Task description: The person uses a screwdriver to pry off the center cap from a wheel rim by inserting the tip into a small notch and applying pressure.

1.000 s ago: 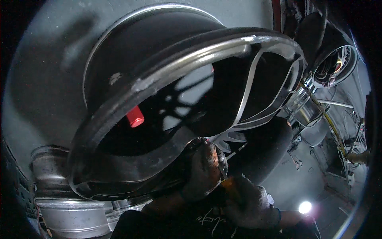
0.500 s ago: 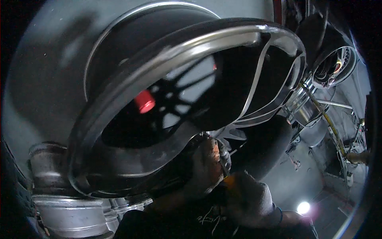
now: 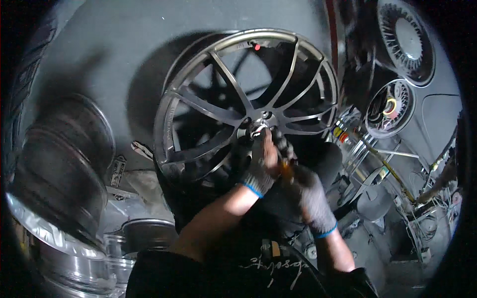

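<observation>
A dark alloy wheel with slim curved spokes stands in front of me, a small red piece inside its rim at the top. My left hand, in a grey knit glove with bare-looking fingertips, is closed at the wheel's hub; what its fingers grip is hidden. Just below and right of it, my right hand, also gloved, is closed on the orange handle of a tool whose working end I cannot make out.
Large stacked rims fill the left side. More wheels and an open rim holding small objects are at the upper right, above metal bars, a yellow hose and tangled cables. A lamp-grey wall stands behind.
My view has swung: the wheel now shows its whole spoked face, smaller and squarer on, with both forearms in sight. Both hands remain at the hub, the right on the orange handle.
</observation>
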Available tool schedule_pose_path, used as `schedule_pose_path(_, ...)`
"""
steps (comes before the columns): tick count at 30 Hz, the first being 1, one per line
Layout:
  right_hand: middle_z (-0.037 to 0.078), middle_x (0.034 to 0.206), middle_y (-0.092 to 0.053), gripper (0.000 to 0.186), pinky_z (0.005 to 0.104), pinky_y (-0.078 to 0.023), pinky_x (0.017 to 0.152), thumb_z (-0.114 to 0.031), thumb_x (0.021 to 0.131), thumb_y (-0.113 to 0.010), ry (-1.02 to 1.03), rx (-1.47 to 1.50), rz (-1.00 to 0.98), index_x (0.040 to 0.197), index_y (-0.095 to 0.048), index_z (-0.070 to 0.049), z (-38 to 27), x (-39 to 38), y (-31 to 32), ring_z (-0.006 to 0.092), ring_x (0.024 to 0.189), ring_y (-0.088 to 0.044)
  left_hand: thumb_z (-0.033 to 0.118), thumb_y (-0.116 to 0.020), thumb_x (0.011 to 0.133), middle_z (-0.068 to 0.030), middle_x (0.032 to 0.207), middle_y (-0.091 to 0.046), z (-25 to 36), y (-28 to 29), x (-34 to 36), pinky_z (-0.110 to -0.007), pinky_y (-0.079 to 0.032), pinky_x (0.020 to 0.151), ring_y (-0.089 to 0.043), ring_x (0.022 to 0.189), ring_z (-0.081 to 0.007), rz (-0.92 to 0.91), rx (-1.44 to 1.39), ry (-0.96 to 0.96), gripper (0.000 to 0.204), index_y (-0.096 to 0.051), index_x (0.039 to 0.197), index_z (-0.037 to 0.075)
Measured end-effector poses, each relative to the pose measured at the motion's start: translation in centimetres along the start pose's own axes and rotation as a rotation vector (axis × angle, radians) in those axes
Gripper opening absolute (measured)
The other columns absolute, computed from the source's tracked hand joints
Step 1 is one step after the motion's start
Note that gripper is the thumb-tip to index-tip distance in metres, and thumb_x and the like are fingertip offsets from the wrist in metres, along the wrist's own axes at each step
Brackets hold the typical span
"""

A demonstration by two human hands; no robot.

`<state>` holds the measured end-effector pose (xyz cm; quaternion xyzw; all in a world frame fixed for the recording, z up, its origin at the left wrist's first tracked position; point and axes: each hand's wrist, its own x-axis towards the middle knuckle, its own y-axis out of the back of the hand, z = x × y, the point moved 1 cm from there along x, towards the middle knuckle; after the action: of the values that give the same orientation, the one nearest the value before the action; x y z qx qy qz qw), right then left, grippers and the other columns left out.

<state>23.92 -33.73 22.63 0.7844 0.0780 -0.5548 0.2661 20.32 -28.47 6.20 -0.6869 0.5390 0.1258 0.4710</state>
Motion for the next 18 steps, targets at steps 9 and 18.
schedule_pose_path(9,0.002,0.098,-0.060,0.040,0.0220,-0.047,0.078,-0.022,0.102,-0.056,-0.009,0.383,-0.140,0.135,-0.050,0.000,6.6,-6.6,-7.2,0.0077,0.084,-0.056,0.051,-0.043,0.104,-0.0110,0.112,-0.067,0.1,5.8,-14.1,-0.031,-0.052,0.091,-0.064,0.101,-0.0166,-0.201,0.976,-0.358,0.056,-0.061,0.119,0.000)
schedule_pose_path(18,0.005,0.092,-0.066,0.031,0.0267,-0.046,0.072,-0.020,0.104,-0.051,0.502,-0.076,-0.375,0.124,-0.059,0.002,9.3,-4.8,-14.0,0.0090,0.081,-0.055,0.012,-0.060,0.098,-0.0122,0.117,-0.065,5.4,13.6,-21.8,-0.039,-0.051,0.101,-0.064,0.109,-0.0206,-0.259,0.541,-0.581,0.029,-0.061,0.122,-0.002)
